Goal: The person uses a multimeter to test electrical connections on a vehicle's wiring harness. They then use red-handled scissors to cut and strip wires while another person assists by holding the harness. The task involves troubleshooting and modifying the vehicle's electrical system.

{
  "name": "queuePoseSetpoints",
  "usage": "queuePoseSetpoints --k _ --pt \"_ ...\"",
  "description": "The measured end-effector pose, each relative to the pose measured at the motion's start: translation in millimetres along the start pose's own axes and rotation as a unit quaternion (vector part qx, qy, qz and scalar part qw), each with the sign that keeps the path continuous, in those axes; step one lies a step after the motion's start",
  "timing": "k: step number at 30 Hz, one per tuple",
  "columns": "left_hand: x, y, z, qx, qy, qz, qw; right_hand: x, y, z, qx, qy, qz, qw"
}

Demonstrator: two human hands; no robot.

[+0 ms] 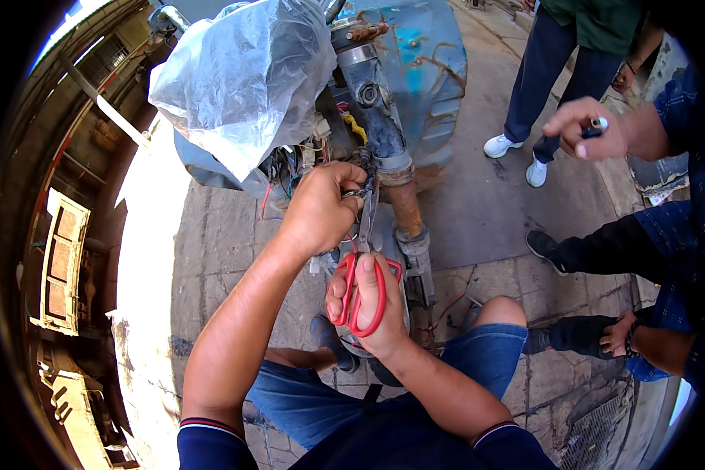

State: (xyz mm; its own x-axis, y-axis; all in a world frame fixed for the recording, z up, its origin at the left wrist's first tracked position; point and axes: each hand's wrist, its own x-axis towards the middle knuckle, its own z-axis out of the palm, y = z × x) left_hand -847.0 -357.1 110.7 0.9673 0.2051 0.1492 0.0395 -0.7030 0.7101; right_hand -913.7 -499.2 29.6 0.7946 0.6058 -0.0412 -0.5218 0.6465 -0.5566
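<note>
My right hand (388, 325) grips a pair of scissors (379, 307) by the red handles, with the narrow metal blades pointing away from me. My left hand (319, 211) is closed in a pinch on a dark cable (355, 193), right beside the blade tips. Whether the blades touch the cable, I cannot tell. A worn fork tube (380, 117), rusty at its lower part, stands just right of the cable. To the left, loose coloured wires (299, 160) and a yellow-sleeved wire (356, 127) hang by the frame. A thin red wire (266, 200) dangles lower down.
Clear plastic sheeting (243, 78) wraps a part at the front left. A scuffed blue body panel (431, 78) rises behind the fork. Another person's hand (603, 129) holds a small object at the right; more people's legs (544, 66) stand there on the paving.
</note>
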Motion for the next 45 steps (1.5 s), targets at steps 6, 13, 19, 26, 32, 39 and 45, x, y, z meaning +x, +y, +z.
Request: queuePoseSetpoints --k 6,13,19,26,32,39,45 --pt "0 -9 -6 -0.013 -0.006 0.010 1.000 0 -7 13 -0.006 0.012 0.006 1.000" --pt "2 -30 -16 -0.048 -0.055 0.045 0.996 -7 -68 -21 0.079 -0.047 0.191 0.977" --pt "5 -21 -21 -0.034 -0.061 0.043 0.997 -11 -61 -22 -0.126 -0.013 0.115 0.985" --pt "5 5 -11 0.107 -0.044 0.035 0.993 -5 -8 11 0.002 0.035 0.029 0.999" --pt "5 2 -9 0.145 -0.039 0.039 0.988 5 7 16 -0.004 0.045 -0.006 0.999" --pt "1 -16 -8 0.121 -0.024 0.069 0.990 -5 -27 -12 0.081 -0.011 0.101 0.991" --pt "1 -23 -12 0.104 -0.045 0.095 0.989 -8 -62 -18 0.131 -0.018 0.176 0.975"
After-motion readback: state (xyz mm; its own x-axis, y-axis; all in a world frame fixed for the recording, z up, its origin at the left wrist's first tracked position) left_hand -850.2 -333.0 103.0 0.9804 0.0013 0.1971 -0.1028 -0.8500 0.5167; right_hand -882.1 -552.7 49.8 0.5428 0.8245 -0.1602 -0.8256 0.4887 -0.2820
